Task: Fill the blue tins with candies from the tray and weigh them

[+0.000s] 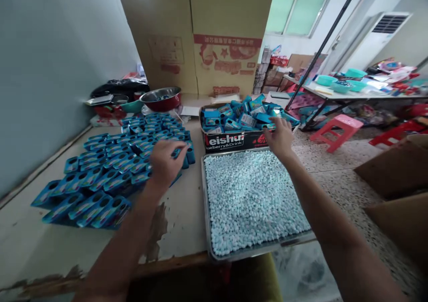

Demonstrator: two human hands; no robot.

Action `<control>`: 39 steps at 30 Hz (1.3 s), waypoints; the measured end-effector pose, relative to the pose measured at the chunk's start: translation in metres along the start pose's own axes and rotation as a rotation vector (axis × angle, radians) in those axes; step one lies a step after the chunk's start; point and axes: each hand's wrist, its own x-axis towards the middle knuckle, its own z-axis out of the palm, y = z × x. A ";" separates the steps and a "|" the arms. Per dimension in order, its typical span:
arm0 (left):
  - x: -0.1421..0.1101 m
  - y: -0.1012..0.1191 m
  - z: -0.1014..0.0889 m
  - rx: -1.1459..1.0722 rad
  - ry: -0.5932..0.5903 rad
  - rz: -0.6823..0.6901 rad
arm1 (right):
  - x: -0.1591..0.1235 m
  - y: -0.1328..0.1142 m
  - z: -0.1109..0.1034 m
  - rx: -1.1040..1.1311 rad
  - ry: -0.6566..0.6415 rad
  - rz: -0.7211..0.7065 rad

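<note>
My left hand (166, 160) hovers with curled fingers over rows of small open blue boxes (110, 168) laid out on the table, touching the ones at the right end. My right hand (280, 138) reaches into a low cardboard carton (230, 142) filled with loose blue packets (245, 115), its fingers bent down onto them; what it grips is hidden. In front of the carton lies a metal tray (207, 230) heaped with small pale blue pellets (250, 195).
A tall cardboard sheet (200, 39) stands behind the table. A red metal bowl (162, 98) and a black bag (120, 87) sit at the back left. Pink stool (336, 130), a cluttered table (351, 92) and brown cartons (397, 173) fill the right side.
</note>
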 end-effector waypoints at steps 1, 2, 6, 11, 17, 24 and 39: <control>0.040 0.009 0.031 0.029 -0.069 0.051 | 0.020 -0.005 0.004 -0.041 -0.058 0.004; 0.077 0.019 0.061 0.061 -0.127 0.093 | 0.036 -0.010 0.009 -0.081 -0.118 0.015; 0.174 0.046 0.159 0.160 -0.421 0.134 | 0.072 -0.011 0.040 -0.209 -0.313 0.032; 0.194 0.049 0.183 0.135 -0.628 0.109 | 0.088 0.020 0.067 -0.276 -0.347 0.010; 0.161 0.045 0.124 -0.509 -0.216 0.113 | 0.049 0.027 0.016 0.583 0.136 0.071; 0.037 0.072 0.109 -0.992 -0.070 -0.080 | -0.103 -0.044 -0.031 1.647 -0.064 0.525; -0.100 0.153 0.060 -1.047 -0.286 -0.414 | -0.218 -0.111 -0.054 1.829 -0.075 0.843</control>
